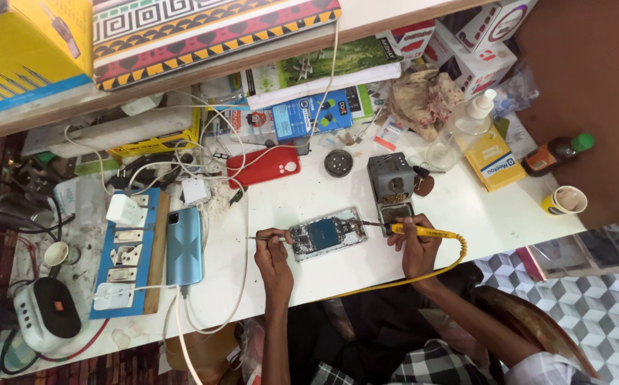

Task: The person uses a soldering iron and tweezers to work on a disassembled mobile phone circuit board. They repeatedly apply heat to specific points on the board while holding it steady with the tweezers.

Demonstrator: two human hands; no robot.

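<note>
1. A thin tweezer-like metal tool (261,238) is pinched between the closed fingers of the left hand (272,246), its tip pointing left, away from the phone.
2. A yellow-handled soldering iron (415,229) is gripped pen-fashion by the closed fingers of the right hand (416,246); its dark tip is laid against the right end of the opened phone.
3. The opened smartphone (327,233), back cover off, is seen lying flat on the white worktable (309,278) between the two hands, with a blue component showing in its middle and circuitry at both ends.
4. The left hand is set just beside the phone's left end; whether it touches the phone cannot be told.
5. A yellow cable (423,267) is trailed from the iron's handle, looping round the right wrist and back along the table edge.
6. A grey soldering station (392,184) is placed just behind the iron's tip.
7. A red phone case (263,166) and a round dark disc (338,162) are found farther back.
8. A light blue phone (183,246) is laid face down to the left, beside a blue switchboard (125,257) with white sockets.
9. A clear pump bottle (466,125), a yellow box (493,158), a green-capped brown bottle (558,151) and a paper cup (565,200) are ranged along the right.
</note>
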